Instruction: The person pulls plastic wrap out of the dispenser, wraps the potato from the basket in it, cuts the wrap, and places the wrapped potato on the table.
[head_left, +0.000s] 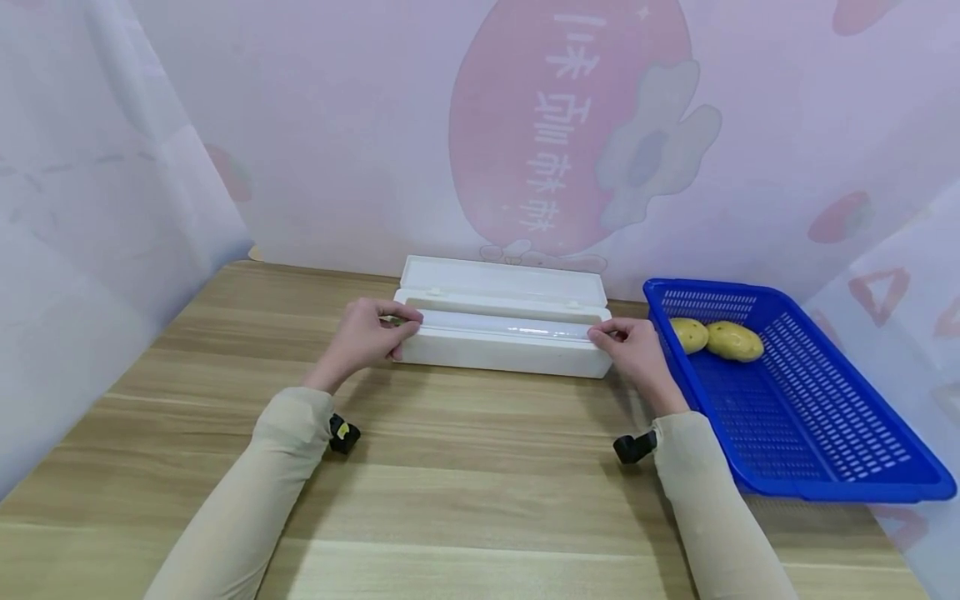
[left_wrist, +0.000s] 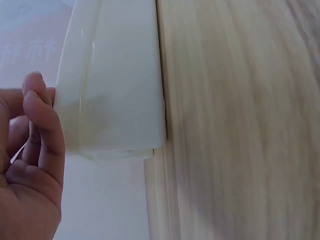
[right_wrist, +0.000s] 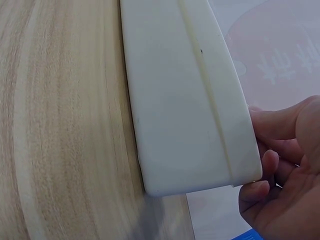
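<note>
A long white cling film box stands near the back of the table, its lid tipped back against the wall cloth. Shiny clear cling film lies along the top of its front side. At the left end, thumb and forefinger of my left hand pinch the film's edge. My right hand pinches the other end by the box's right corner. Both wrist views show the box's plain front with fingers curled at its upper edge; the film there is hidden.
To the right, a blue plastic basket overhangs the table's edge, close beside my right forearm. Two potatoes lie at its far end. The wooden table reaches back to a printed pink cloth.
</note>
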